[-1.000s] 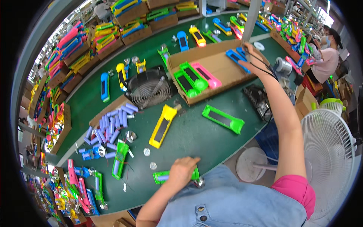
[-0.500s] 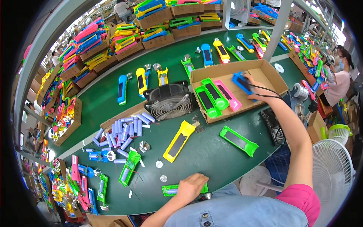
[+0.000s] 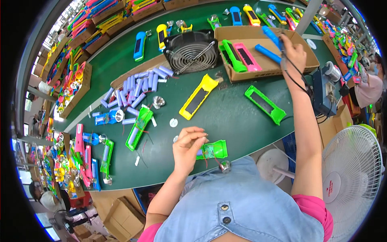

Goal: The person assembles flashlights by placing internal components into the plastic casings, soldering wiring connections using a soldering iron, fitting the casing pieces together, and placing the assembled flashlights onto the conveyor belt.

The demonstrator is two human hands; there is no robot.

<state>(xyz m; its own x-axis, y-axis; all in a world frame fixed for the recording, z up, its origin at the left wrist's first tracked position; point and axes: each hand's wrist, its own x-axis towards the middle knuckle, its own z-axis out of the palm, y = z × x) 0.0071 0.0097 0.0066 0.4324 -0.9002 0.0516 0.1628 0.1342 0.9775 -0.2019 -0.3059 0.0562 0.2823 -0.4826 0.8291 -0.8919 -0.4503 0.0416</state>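
My left hand [image 3: 186, 150] is above the near edge of the bench, thumb and forefinger pinched together; anything between the tips is too small to make out. Beside it lies an open green lamp housing [image 3: 215, 149] with a circuit board, red wires and part of a purple battery. A small round reflector [image 3: 225, 166] sits at its near edge. At the right of a cardboard box [image 3: 266, 75], my right hand [image 3: 294, 54] is closed on a blue elongated plastic piece [image 3: 272, 37]. A second blue piece [image 3: 267, 53] is just below. A black cord [image 3: 297, 84] runs along that wrist.
Yellow [image 3: 198, 97] and green [image 3: 265, 105] housings lie mid-bench. Purple batteries [image 3: 137, 86] pile up left of a black metal-grilled fan [image 3: 191, 52]. A blue equipment box [image 3: 325, 90] with a solder-like wire spool stands right. A white fan [image 3: 350, 169] stands beside my right arm.
My left hand has lifted off the green housing, uncovering its circuit board. My right hand has risen with the blue piece over the box. The view has shifted, with the bench sitting higher.
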